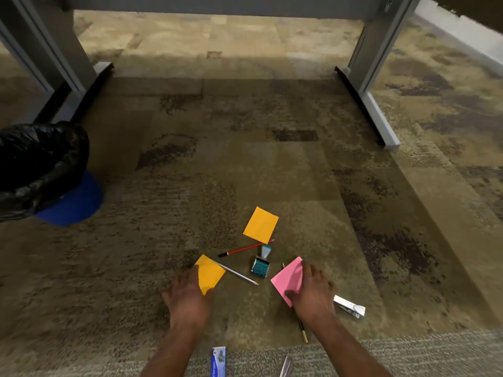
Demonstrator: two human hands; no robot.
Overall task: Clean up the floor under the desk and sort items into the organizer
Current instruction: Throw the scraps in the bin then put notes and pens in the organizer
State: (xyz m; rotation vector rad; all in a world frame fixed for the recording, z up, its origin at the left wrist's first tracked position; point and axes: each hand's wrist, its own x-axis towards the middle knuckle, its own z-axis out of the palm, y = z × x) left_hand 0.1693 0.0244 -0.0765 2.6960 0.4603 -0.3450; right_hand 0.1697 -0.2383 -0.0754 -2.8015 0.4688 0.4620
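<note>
On the carpet under the desk lie scattered items. My left hand [187, 293] rests on the near edge of an orange sticky note [210, 273], thumb and fingers pinching it. My right hand [313, 288] holds a pink sticky note [287, 278] by its right side. A second orange note [260, 225] lies farther out. Between them are a red pencil [245, 248], a grey pencil [239, 276] and a teal stamp [261, 261]. A dark pencil [302, 329] runs under my right wrist. No organizer is in view.
A blue bin with a black bag [40, 170] stands at the left. Grey desk legs [370, 63] frame the space at both sides. A silver wrapper [349, 307] lies right of my right hand. A blue-white box [218, 360] and a metallic item [285, 367] sit at the bottom edge.
</note>
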